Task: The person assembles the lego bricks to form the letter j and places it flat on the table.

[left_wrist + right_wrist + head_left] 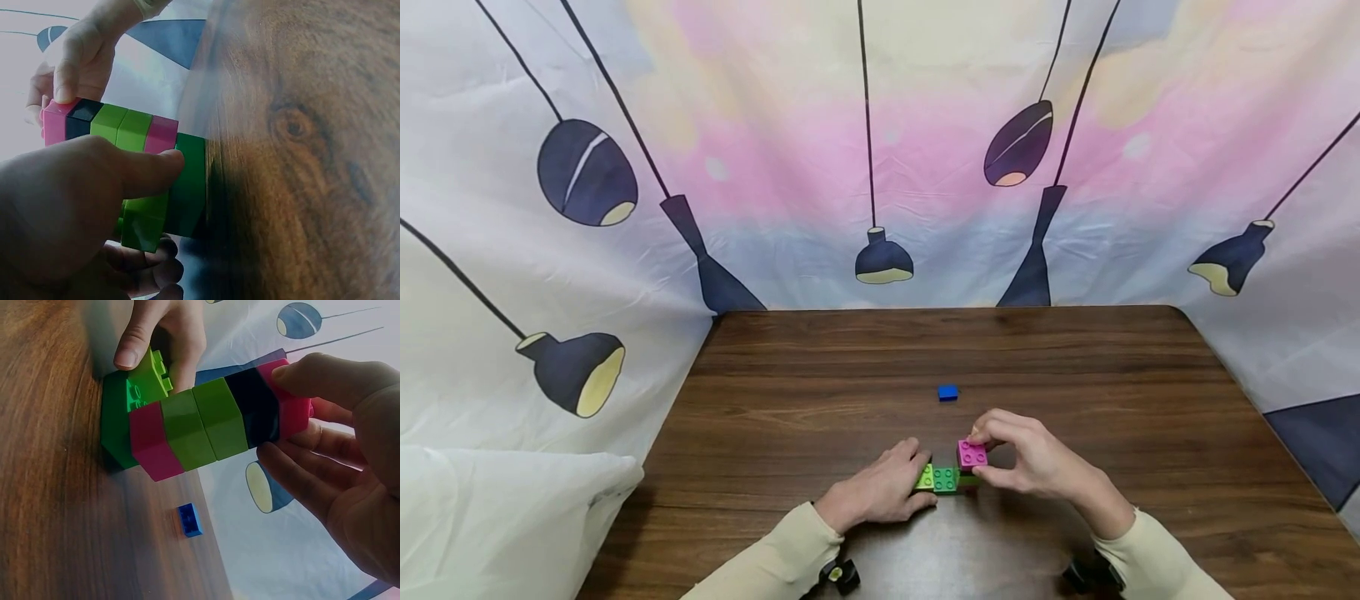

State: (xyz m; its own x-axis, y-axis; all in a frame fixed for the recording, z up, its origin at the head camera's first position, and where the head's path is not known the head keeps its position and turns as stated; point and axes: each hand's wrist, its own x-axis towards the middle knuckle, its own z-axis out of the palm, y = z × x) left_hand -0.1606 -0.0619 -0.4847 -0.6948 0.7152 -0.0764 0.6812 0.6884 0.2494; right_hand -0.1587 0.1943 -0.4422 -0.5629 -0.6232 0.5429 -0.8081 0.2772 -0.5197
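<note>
Near the front of the table stands a stack of toy building bricks. Its base is a dark green brick (115,422) lying on the wood. A tower rises from the base's right end: a lower pink brick (155,442), two lime bricks (187,430), a black-looking brick (253,406) and a top pink brick (972,454). My right hand (1033,458) pinches the top pink brick between thumb and fingers. On the base's left end sits another lime brick (924,477), which my left hand (880,487) grips with its thumb in front and fingers behind.
A loose blue brick (948,392) lies on the brown wooden table (820,367) beyond the stack. A printed cloth (805,150) with lamp pictures hangs behind the table and along its sides. White fabric (505,517) bulges at the left edge.
</note>
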